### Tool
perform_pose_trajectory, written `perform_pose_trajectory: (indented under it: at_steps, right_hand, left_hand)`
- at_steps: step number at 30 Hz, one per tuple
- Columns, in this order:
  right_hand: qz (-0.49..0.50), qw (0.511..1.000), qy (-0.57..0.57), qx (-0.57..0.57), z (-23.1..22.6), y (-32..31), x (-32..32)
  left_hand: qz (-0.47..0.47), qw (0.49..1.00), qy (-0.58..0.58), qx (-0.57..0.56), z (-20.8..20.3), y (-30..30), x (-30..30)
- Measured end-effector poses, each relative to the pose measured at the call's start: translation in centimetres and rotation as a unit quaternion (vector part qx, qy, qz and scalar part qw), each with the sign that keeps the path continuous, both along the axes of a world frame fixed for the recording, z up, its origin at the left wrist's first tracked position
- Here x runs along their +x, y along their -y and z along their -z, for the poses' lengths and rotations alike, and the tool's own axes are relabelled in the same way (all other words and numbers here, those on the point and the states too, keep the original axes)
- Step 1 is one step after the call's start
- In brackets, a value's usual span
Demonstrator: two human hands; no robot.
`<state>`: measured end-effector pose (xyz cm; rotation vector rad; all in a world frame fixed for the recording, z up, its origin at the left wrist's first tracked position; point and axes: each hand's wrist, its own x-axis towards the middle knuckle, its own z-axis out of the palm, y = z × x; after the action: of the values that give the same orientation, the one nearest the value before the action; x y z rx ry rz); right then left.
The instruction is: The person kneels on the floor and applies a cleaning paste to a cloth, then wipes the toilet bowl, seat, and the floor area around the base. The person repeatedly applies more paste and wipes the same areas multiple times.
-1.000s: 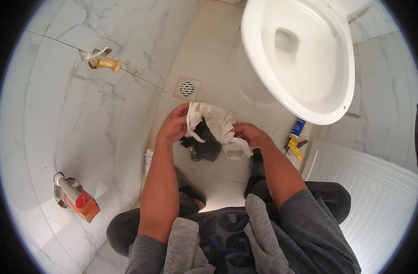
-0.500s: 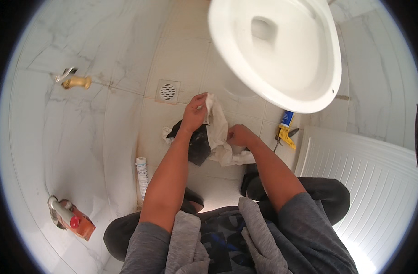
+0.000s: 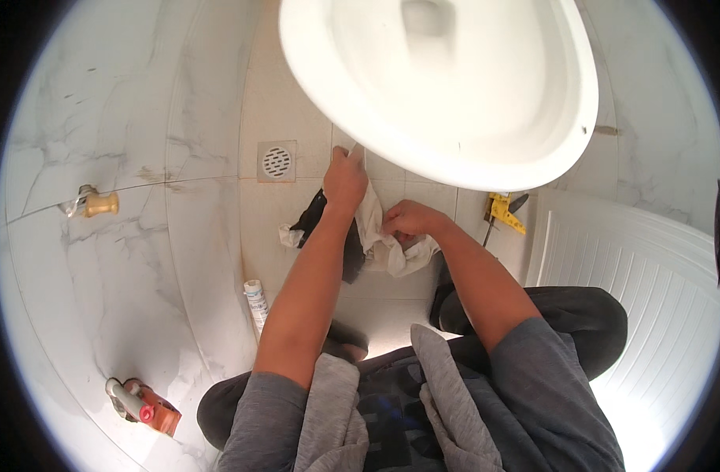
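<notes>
Low over the tiled floor, a crumpled off-white cloth [image 3: 371, 224] hangs between my two hands. My left hand [image 3: 346, 179] is closed on its upper end, right by the front rim of the white toilet bowl [image 3: 328, 86], which hides what lies beyond the fingertips. Bent fingers of my right hand [image 3: 413, 220] grip the cloth's lower right part, where it bunches up. A black cloth [image 3: 313, 214] lies under and beside my left forearm, with a small white crumpled piece [image 3: 289, 235] at its left edge.
A floor drain [image 3: 276, 162] lies left of my hands. A yellow caulking gun [image 3: 505, 212] rests below the bowl's right side. A white tube [image 3: 255, 302] stands by the left wall. That wall carries a brass-coloured tap [image 3: 100, 204] and an orange-red item [image 3: 163, 417]. A white ribbed panel [image 3: 612, 256] is at right.
My view has shifted, so the bowl looks larger and further left. My left hand has come up against the bowl's rim with the cloth. My right hand has gathered the cloth's lower part.
</notes>
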<state>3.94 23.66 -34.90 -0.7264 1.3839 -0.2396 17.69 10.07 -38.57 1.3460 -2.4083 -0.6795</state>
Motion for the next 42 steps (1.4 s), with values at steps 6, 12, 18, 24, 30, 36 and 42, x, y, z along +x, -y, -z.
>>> perform_pose_trajectory:
  at_steps: [6, 12, 18, 24, 30, 36, 42]
  right_hand:
    - [0.062, 0.997, -0.013, -0.044, 0.7, -1.3, -0.8]
    - [0.097, 0.995, -0.017, -0.034, 0.6, -1.7, -1.4]
    - [0.098, 0.992, -0.054, -0.066, 0.2, -2.0, -1.6]
    - [0.080, 0.982, -0.081, -0.148, -0.1, -2.2, -1.9]
    - [0.132, 0.980, -0.108, -0.106, -2.1, -1.4, -1.6]
    - [0.132, 0.968, -0.123, -0.175, -2.1, -1.6, -1.5]
    - [0.102, 0.851, -0.277, -0.434, -1.1, -1.5, -0.8]
  left_hand:
    - [0.048, 0.998, -0.033, -0.021, 4.0, 0.4, -1.5]
    - [0.110, 0.986, 0.018, -0.122, 3.6, 0.5, -2.4]
    - [0.135, 0.989, -0.019, -0.059, 4.1, 1.2, -2.0]
    - [0.158, 0.986, -0.044, -0.007, 4.4, 1.4, -1.1]
    - [0.175, 0.983, -0.056, 0.026, 4.7, 1.3, -0.7]
    - [0.184, 0.980, -0.062, 0.047, 5.0, 0.8, -0.4]
    - [0.190, 0.978, -0.065, 0.057, 5.1, 0.5, -0.7]
